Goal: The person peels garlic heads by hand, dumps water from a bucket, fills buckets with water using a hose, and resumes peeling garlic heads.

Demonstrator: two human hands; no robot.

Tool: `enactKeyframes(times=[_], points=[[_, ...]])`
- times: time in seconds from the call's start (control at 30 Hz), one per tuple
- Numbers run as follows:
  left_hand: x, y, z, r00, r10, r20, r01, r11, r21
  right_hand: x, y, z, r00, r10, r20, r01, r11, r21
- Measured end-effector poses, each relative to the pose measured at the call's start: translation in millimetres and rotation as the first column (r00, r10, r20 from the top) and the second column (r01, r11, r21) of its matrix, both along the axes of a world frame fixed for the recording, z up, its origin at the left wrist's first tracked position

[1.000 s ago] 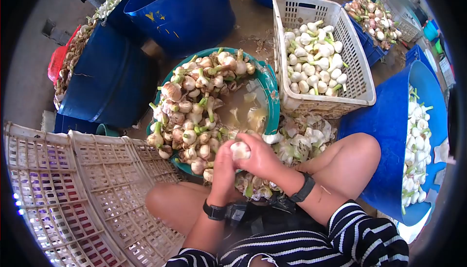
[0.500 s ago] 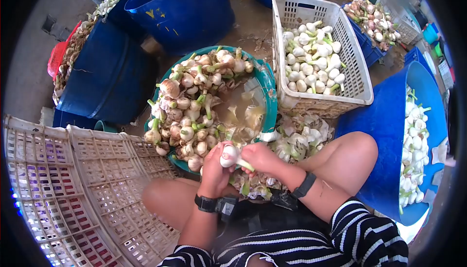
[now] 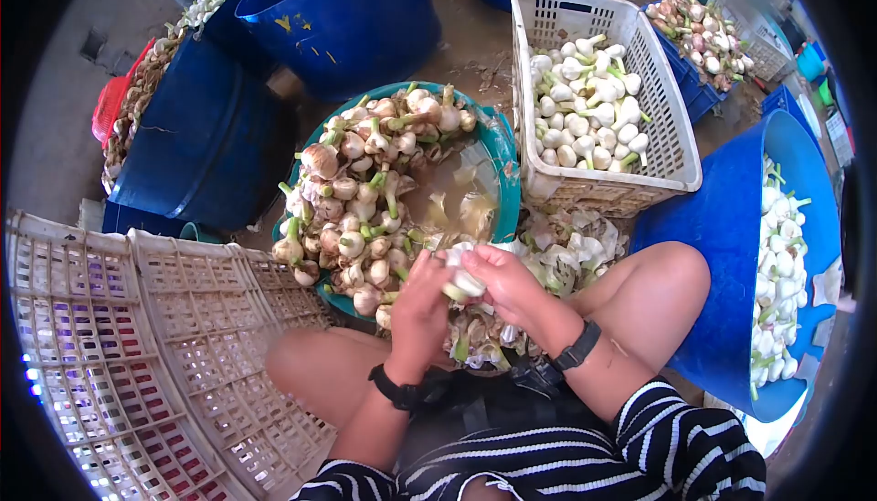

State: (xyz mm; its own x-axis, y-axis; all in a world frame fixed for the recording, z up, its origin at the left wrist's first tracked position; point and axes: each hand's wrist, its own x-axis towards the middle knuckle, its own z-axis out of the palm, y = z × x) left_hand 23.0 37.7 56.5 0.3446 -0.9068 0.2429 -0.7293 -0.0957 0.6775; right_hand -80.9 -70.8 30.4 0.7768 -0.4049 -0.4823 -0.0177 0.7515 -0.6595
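A white garlic bulb [image 3: 464,284] is between my two hands, above my lap. My right hand [image 3: 508,284] grips it from the right, the thumb over its top. From the left, the bent fingers of my left hand [image 3: 425,293] close on the bulb's other side; their tips are partly hidden. Just beyond my hands stands a green tub [image 3: 508,158] with dirty, unpeeled garlic bulbs [image 3: 345,192] heaped on its left side and murky water with loose skins on its right. Peeled-off garlic skins [image 3: 574,250] lie piled beside and below my hands.
A white plastic crate [image 3: 607,189] of clean bulbs stands ahead to the right. At my right is a blue tub [image 3: 699,227] with more white garlic. Large blue barrels [image 3: 352,26] stand behind the green tub, and white slatted crates [image 3: 196,337] at my left.
The bulb has turned in my hands and its green stem no longer points right. My left hand has shifted from cupping it below to fingers at its side; the right thumb now lies on top.
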Motion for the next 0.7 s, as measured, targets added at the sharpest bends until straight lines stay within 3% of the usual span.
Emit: enactKeyframes(times=[0.03, 0.07, 0.1, 0.13, 0.17, 0.2, 0.23, 0.3, 0.33, 0.37, 0.4, 0.43, 0.5, 0.53, 0.57, 0.6, 0.63, 0.7], points=[[-1, 0, -6, 0.907, 0.129, -0.400, -0.167, 0.984, -0.060, -2, 3, 7, 0.987, -0.077, 0.143, 0.075, 0.997, 0.017], [-2, -1, -12, 0.433, 0.281, -0.856, -0.398, 0.912, 0.098, -7, 7, 16, 0.983, -0.027, 0.181, 0.056, 0.986, -0.159], [1, 0, -12, 0.434, 0.282, -0.856, -0.404, 0.910, 0.094, -17, 9, 20, 0.983, -0.021, 0.184, 0.051, 0.986, -0.161], [6, 2, -14, 0.046, 0.161, -0.986, -0.437, 0.891, 0.125, -31, 7, 20, 0.987, 0.088, 0.132, -0.026, 0.909, -0.415], [10, 3, -14, -0.346, 0.000, -0.938, -0.454, 0.875, 0.167, -44, 4, 22, 0.982, 0.180, 0.055, -0.104, 0.764, -0.636], [9, -1, -5, -0.439, 0.070, -0.896, -0.452, 0.844, 0.287, -52, -2, 27, 0.983, 0.035, 0.180, 0.070, 0.835, -0.545], [11, 2, -8, -0.443, 0.069, -0.894, -0.461, 0.837, 0.293, -62, -9, 33, 0.953, -0.118, 0.280, 0.233, 0.875, -0.425], [17, 7, -8, -0.526, 0.056, -0.849, -0.379, 0.878, 0.293, -80, -34, 45, 0.987, -0.106, 0.120, 0.159, 0.743, -0.650], [13, 1, -2, -0.528, 0.116, -0.841, -0.377, 0.856, 0.355, -81, -34, 45, 0.986, -0.110, 0.123, 0.163, 0.743, -0.650], [17, 4, -13, -0.527, 0.116, -0.842, -0.375, 0.858, 0.352, -81, -35, 45, 0.904, -0.340, 0.259, 0.422, 0.804, -0.419], [26, 11, -36, -0.579, -0.005, -0.815, -0.317, 0.923, 0.219, -81, -37, 46, 0.760, -0.564, 0.322, 0.628, 0.765, -0.142], [33, 17, -47, -0.633, -0.117, -0.765, -0.268, 0.960, 0.076, -83, -42, 45, 0.763, -0.560, 0.323, 0.624, 0.768, -0.144], [32, 14, -35, -0.627, -0.121, -0.769, -0.257, 0.965, 0.057, -89, -55, 35, 0.688, -0.636, 0.348, 0.688, 0.725, -0.035], [21, 8, -24, -0.515, 0.000, -0.857, -0.339, 0.919, 0.204, -92, -58, 19, 0.772, -0.499, 0.394, 0.500, 0.859, 0.109], [11, 0, -15, -0.405, 0.145, -0.903, -0.429, 0.842, 0.328, -83, -51, 20, 0.814, -0.452, 0.366, 0.397, 0.892, 0.218], [3, -6, -13, -0.456, 0.237, -0.858, -0.310, 0.861, 0.402, -72, -46, 10, 0.868, -0.406, 0.287, 0.368, 0.913, 0.177], [-8, -15, -10, -0.476, 0.402, -0.783, -0.157, 0.836, 0.525, -62, -42, 2, 0.879, -0.365, 0.306, 0.319, 0.928, 0.192], [-24, -32, -41, -0.584, 0.576, -0.572, 0.210, 0.788, 0.578, -42, -32, 12, 0.858, -0.290, 0.424, 0.160, 0.935, 0.318]])
